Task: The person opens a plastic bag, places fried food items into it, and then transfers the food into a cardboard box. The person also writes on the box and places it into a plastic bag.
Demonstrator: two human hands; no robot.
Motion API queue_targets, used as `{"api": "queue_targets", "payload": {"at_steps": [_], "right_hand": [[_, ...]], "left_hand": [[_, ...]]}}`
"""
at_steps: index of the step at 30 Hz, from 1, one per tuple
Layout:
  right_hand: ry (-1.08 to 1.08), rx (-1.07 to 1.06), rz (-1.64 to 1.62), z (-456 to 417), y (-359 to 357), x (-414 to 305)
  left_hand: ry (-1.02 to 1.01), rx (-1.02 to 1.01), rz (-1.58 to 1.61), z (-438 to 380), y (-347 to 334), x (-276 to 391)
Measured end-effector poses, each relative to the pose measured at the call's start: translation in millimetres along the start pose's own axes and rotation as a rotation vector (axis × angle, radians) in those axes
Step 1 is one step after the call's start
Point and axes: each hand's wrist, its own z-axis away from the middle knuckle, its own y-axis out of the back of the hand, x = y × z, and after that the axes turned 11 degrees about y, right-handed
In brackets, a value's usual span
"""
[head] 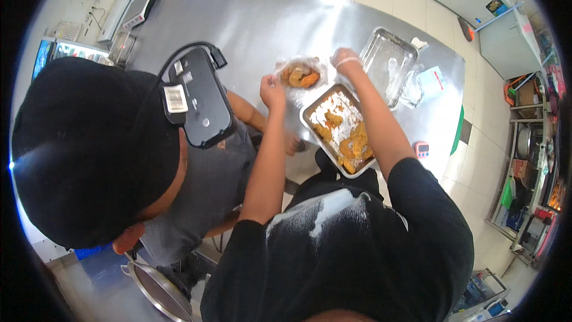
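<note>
My left hand [272, 89] is at the left edge of a clear plastic bag [286, 66], its fingers closed on the bag's rim as far as can be seen. Orange and brown fried pieces [300, 76] lie in the bag on the steel table. To the right of the bag is my right hand [346, 61], in a clear plastic glove, its fingers curled; whether they hold anything is hidden. Below it, a metal tray [308, 118] with golden breaded fried pieces [355, 141] sits near the table's front edge, partly behind my right forearm.
A co-worker in a black cap [94, 152] stands close at my left. An empty metal tray [380, 36], a crumpled clear bag with a blue-white packet [432, 84] and a pink timer [421, 149] are on the right of the steel table [232, 18]. A scale [140, 9] stands at the far left.
</note>
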Motion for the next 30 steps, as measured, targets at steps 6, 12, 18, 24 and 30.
{"api": "queue_targets", "payload": {"at_steps": [6,12,18,24,30], "right_hand": [[0.363,0.036,0.465,-11.4,-45.6,18.5],[0.022,0.065,-0.222,40.2,10.7,-7.5],[0.016,-0.196,-1.043,42.0,-47.7,-41.5],[0.372,-0.104,-0.319,100.4,16.4,-26.6],[0.589,-0.494,0.05,216.8,-11.8,53.8]], "left_hand": [[0.216,-0.165,0.069,3.1,-2.8,4.1],[0.181,-0.144,0.038,0.3,10.1,3.0],[0.143,-0.211,0.087,-7.0,-1.0,8.4],[0.078,-0.121,0.0,0.7,5.4,12.0],[0.122,-0.189,-0.036,9.7,9.7,2.9]]}}
